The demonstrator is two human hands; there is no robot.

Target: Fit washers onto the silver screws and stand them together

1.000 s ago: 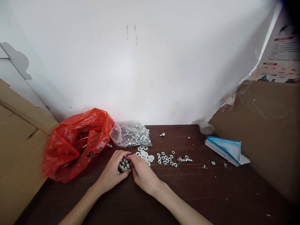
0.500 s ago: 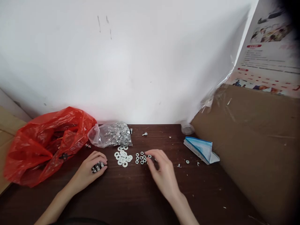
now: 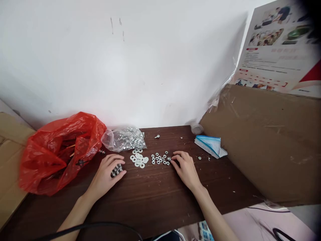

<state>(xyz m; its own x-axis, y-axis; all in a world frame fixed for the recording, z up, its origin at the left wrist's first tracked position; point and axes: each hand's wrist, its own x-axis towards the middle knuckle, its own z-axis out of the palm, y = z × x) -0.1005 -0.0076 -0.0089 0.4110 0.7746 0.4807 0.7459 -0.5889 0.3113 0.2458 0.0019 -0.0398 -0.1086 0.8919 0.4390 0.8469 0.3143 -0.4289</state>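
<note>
My left hand rests on the table, fingers curled around a cluster of small metal bolts. My right hand is at the right edge of a group of hex nuts. Its thumb and fingertips come together at a small metal fastener, whose exact kind is too small to tell. Between the hands lies a loose pile of flat washers. Behind the washers is a clear plastic bag full of metal fasteners. One loose bolt lies farther back.
A red plastic bag stands at the left beside cardboard. To the right, a blue-and-white folded packet and a clear round lid lie near a large cardboard box. A black cable crosses the front.
The camera view has shifted, showing more of the table's front edge. My right hand has moved right, from over the nuts to their right edge, fingertips closing. My left hand keeps its bolts.
</note>
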